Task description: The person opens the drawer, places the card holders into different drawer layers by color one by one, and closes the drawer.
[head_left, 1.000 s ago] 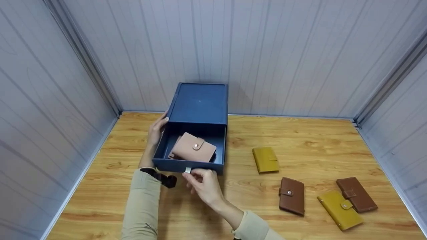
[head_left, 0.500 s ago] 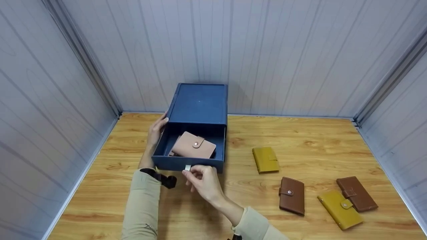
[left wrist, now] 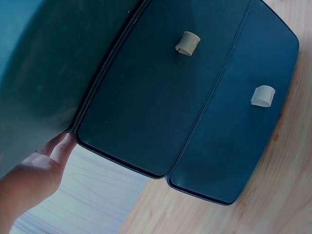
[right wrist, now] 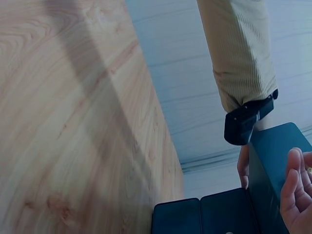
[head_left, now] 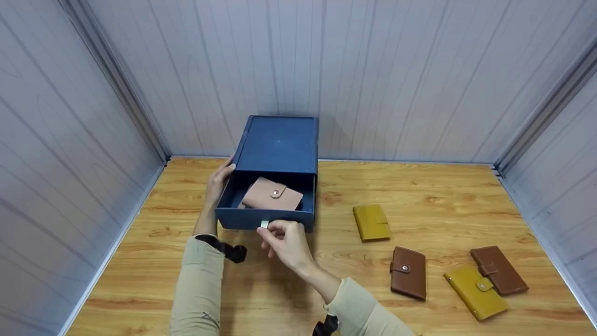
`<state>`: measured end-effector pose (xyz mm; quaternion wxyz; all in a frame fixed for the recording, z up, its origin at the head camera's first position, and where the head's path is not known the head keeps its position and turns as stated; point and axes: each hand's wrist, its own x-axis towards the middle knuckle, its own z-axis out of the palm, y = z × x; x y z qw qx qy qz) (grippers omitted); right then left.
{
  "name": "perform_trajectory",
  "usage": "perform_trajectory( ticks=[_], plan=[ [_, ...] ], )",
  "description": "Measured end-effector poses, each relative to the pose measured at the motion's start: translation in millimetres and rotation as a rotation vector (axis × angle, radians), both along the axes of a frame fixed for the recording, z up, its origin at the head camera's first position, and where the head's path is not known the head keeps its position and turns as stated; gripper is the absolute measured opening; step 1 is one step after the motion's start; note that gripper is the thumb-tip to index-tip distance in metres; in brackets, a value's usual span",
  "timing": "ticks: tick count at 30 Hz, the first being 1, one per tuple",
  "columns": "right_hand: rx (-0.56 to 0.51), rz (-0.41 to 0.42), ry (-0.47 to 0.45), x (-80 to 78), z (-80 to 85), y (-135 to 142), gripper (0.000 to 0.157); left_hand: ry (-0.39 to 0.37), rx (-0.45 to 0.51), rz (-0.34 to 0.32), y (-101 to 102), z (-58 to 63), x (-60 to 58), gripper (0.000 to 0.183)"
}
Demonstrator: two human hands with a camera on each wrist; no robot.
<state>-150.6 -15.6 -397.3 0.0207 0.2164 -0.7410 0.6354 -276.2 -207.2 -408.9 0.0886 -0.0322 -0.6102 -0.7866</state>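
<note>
A dark blue drawer cabinet (head_left: 280,144) stands near the back wall, its top drawer (head_left: 238,219) partly pulled out. Inside the drawer a pink wallet (head_left: 266,197) with a snap strap lies on another pink piece, mostly hidden beneath it. My right hand (head_left: 290,247) pinches the drawer's pale pull tab (head_left: 264,224) between thumb and fingers. My left hand (head_left: 217,182) rests against the cabinet's left side, with the fingers laid along it. The left wrist view shows two closed lower drawers, the middle drawer (left wrist: 141,92) and the bottom drawer (left wrist: 234,141), each with a pale tab.
To the right on the wooden table (head_left: 433,191) lie a small yellow wallet (head_left: 371,223), a brown wallet (head_left: 408,274), and a larger yellow wallet (head_left: 473,291) overlapping another brown wallet (head_left: 499,270). Panelled walls (head_left: 396,79) enclose the table at the back and sides.
The top drawer has slid a little way back into the cabinet, carrying the pink wallet. My right hand has moved forward with the tab, while my left hand has stayed put.
</note>
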Motion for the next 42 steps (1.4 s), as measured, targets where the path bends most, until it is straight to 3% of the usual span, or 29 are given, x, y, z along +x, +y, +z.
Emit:
perform_trajectory(
  ticks=[13, 22, 27, 32, 42],
  plan=[
    [0.015, -0.018, -0.006, -22.8, 2.2, 5.2, 0.019, -0.047, -0.071, 0.065, 1.5, -1.4, 3.1, 0.042],
    [0.035, -0.016, 0.007, -37.7, 3.7, 4.4, 0.019, -0.031, -0.082, 0.078, 0.5, -4.0, 2.9, 0.042],
    [0.054, -0.032, 0.009, -47.7, 5.4, 5.2, 0.019, -0.028, -0.039, 0.036, 0.1, -5.7, 2.0, 0.044],
    [0.089, -0.047, -0.016, -54.5, 7.0, 5.7, 0.019, -0.086, -0.016, -0.023, -0.8, -7.2, 4.4, 0.048],
    [0.105, -0.049, -0.041, -70.5, 7.4, 4.9, 0.021, -0.108, 0.012, -0.02, 0.4, -5.2, 7.6, 0.048]
  ],
)
